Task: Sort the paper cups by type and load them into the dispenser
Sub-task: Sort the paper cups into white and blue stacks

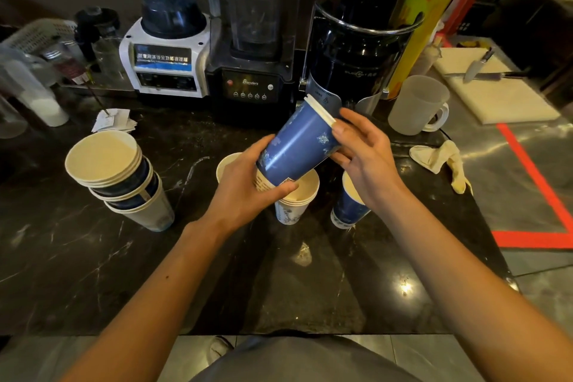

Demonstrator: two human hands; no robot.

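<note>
Held stack: tilted nest of dark blue paper cups (299, 146), above the black marble counter (93, 257).
Left hand (248, 186): wrapped round its base end.
Right hand (356, 146): fingers closed at the white rims.
Below: short white paper cup stack (293, 205).
Advice: peel one rim at a time, steadying the base, so no cups jam.

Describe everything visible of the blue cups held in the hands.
The blue cups are a nested paper stack, dark blue with pale floral print and white rolled rims. It is held tilted above the dark counter, rims up and away. The left hand grips its base; the right hand touches the rim end.
</note>
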